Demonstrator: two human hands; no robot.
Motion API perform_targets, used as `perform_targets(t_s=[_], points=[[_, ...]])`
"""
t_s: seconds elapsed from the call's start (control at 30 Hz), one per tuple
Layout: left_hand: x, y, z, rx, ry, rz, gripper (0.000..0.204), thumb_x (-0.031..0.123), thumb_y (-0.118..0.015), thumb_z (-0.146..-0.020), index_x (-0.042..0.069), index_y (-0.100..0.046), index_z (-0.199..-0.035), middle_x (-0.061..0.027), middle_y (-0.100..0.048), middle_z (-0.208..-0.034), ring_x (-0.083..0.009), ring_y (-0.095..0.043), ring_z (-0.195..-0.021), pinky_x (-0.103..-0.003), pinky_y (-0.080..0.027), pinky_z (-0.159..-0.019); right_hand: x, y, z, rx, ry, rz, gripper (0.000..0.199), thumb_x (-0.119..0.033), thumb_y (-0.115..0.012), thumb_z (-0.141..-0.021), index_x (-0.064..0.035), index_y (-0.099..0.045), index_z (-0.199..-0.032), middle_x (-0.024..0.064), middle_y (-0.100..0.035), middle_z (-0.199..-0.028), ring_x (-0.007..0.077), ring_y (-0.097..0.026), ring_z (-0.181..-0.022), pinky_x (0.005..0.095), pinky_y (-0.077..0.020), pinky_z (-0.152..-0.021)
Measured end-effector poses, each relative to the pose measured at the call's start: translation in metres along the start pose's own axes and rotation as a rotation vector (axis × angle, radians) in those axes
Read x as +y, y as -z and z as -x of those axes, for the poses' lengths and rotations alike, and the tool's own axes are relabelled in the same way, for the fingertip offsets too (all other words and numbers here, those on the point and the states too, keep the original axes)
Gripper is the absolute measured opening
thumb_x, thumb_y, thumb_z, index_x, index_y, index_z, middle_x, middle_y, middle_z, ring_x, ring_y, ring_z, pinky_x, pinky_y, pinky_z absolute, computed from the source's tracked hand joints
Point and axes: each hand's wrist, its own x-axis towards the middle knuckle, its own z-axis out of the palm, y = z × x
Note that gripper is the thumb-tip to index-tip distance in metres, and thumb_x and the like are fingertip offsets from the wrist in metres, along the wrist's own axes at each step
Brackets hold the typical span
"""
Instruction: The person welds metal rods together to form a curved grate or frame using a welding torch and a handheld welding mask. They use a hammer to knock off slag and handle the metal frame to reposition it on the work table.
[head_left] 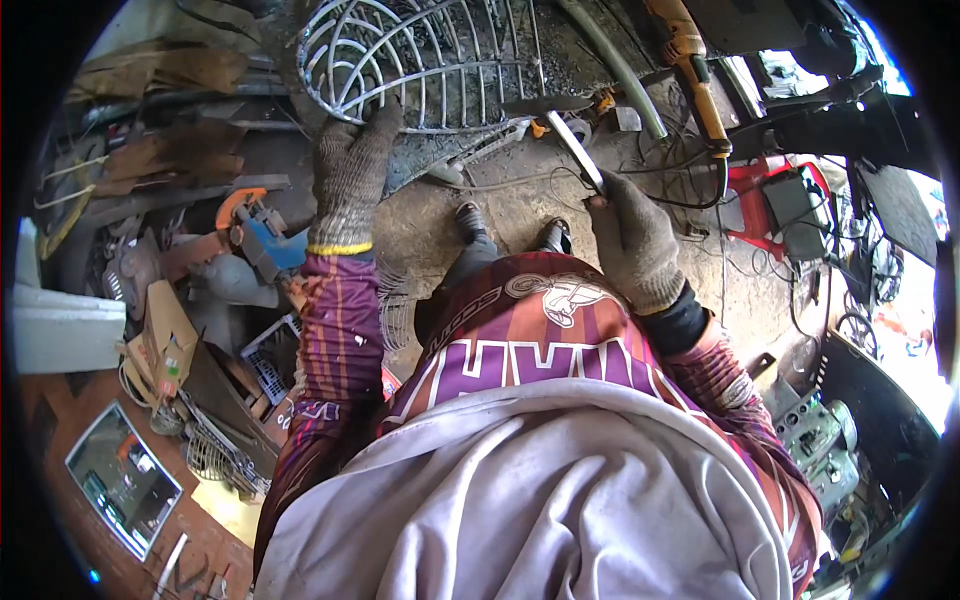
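A curved grille of welded metal rods lies on the dark work surface at the far middle. My left hand, in a grey knit glove with a yellow cuff, is closed at the grille's near left rim; its fingertips partly hide the rods there. In my right hand, also gloved, is a narrow, bright metal bar. The gloved fingers wrap round its near end, and its far end points up and left toward the grille's right side. Bar and grille look apart.
A yellow power tool with a dark cord lies at the far right, beside a curved metal pipe. To the right, a red plastic chair bears a dark box. An orange-and-blue tool and scrap clutter the left.
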Motion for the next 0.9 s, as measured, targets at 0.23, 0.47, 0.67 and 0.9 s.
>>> perform_targets(t_s=[0.23, 0.47, 0.67, 0.9], points=[[0.009, 0.003, 0.004, -0.108, -0.163, -0.204, 0.032, 0.024, -0.075, -0.087, 0.0, -0.068, -0.107, -0.007, -0.072, -0.093, -0.0145, -0.064, -0.08, -0.034, -0.05, -0.074, -0.014, -0.02, 0.005, 0.187, -0.012, 0.068, 0.029, -0.019, -0.06, -0.094, -0.0072, -0.061, -0.12, 0.02, -0.067, -0.084, 0.0384, -0.066, -0.075, 0.0458, -0.0518, -0.064], [0.01, 0.005, 0.003, -0.124, -0.186, -0.342, 0.025, 0.019, -0.072, -0.089, 0.0, -0.068, -0.104, -0.0092, -0.072, -0.088, -0.0173, -0.064, -0.076, -0.035, -0.05, -0.07, -0.031, -0.036, 0.007, 0.204, -0.084, 0.142, 0.032, -0.014, -0.06, -0.092, -0.0065, -0.061, -0.123, 0.0197, -0.065, -0.081, 0.0395, -0.065, -0.073, 0.0445, -0.0507, -0.062], [0.014, 0.004, 0.003, -0.137, -0.144, -0.221, 0.037, 0.024, -0.077, -0.085, -0.001, -0.067, -0.111, -0.0091, -0.071, -0.101, -0.0159, -0.062, -0.086, -0.034, -0.049, -0.08, -0.027, -0.04, 0.007, 0.112, -0.114, 0.234, 0.032, -0.013, -0.059, -0.093, -0.0056, -0.06, -0.124, 0.0221, -0.067, -0.088, 0.0395, -0.067, -0.078, 0.0464, -0.0526, -0.066], [0.015, 0.004, 0.004, -0.121, -0.151, -0.283, 0.038, 0.018, -0.077, -0.085, -0.001, -0.065, -0.116, -0.0101, -0.07, -0.105, -0.0162, -0.063, -0.089, -0.036, -0.05, -0.081, -0.025, -0.034, 0.014, 0.126, -0.071, 0.217, 0.034, -0.012, -0.061, -0.091, -0.0056, -0.059, -0.124, 0.0222, -0.067, -0.088, 0.0403, -0.067, -0.077, 0.0465, -0.0524, -0.065]])
